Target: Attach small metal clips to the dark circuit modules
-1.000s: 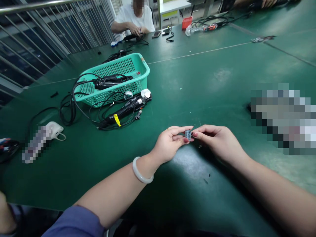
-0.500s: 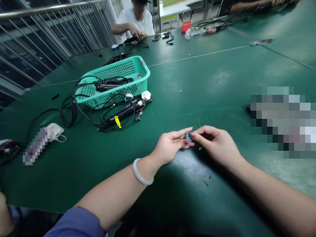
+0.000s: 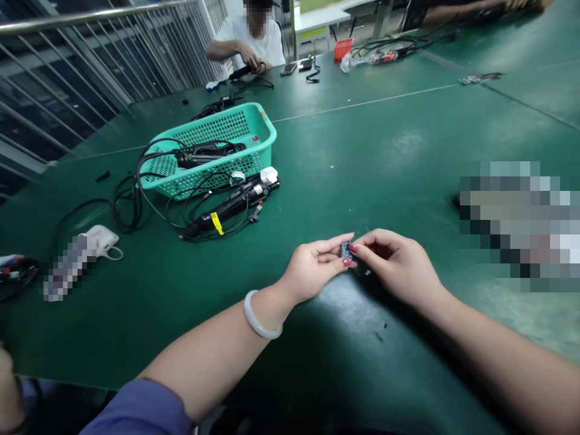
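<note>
Thumb and forefinger of our left hand pinch a small grey-blue part, with a narrow opening just for its width; the lower fingers are half curled behind it; our right hand pinches the same part at its right edge, thumb toward us; these fingertips cover that edge, so we cannot tell its detail; we have the part above the green table, well apart from the teal basket; a white bracelet is around our left wrist; near the basket lies a black device with a yellow tag.
</note>
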`<state>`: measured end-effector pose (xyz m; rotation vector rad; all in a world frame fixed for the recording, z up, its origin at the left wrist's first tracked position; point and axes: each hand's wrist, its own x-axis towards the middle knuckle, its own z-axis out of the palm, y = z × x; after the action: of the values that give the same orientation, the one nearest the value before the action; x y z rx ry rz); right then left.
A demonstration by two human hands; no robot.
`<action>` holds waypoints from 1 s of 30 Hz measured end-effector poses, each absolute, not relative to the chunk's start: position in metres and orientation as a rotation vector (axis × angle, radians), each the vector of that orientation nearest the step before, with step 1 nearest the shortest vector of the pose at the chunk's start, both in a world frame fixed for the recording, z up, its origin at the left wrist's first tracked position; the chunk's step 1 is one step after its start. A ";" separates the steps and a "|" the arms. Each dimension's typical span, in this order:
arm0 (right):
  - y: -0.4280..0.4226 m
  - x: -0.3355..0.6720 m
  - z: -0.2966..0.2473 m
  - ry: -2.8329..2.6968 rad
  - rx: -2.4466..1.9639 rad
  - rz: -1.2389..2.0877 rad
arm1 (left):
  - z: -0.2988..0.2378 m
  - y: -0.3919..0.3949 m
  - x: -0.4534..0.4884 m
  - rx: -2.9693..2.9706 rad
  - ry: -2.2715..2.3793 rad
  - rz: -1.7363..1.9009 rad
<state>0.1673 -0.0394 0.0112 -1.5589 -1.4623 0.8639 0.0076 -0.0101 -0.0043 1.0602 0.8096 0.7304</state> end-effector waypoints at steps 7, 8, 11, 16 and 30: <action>-0.040 0.167 0.012 -1.543 -1.538 0.791 | 0.000 -0.011 0.009 1.094 0.813 0.765; -0.040 0.167 0.012 -1.551 -1.531 0.801 | -0.001 -0.012 0.009 1.090 0.820 0.772; -0.039 0.168 0.011 -1.535 -1.523 0.864 | -0.004 -0.012 0.010 1.093 0.823 0.788; -0.038 0.170 0.010 -1.508 -1.514 0.925 | -0.005 -0.014 0.009 1.154 0.819 0.813; -0.041 0.166 0.014 -1.620 -1.510 0.640 | 0.002 -0.018 0.010 1.264 0.896 0.852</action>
<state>0.1656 -0.0414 0.0139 -1.5099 -1.6201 0.6396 0.0101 -0.0182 0.0024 1.2642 0.8961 0.8519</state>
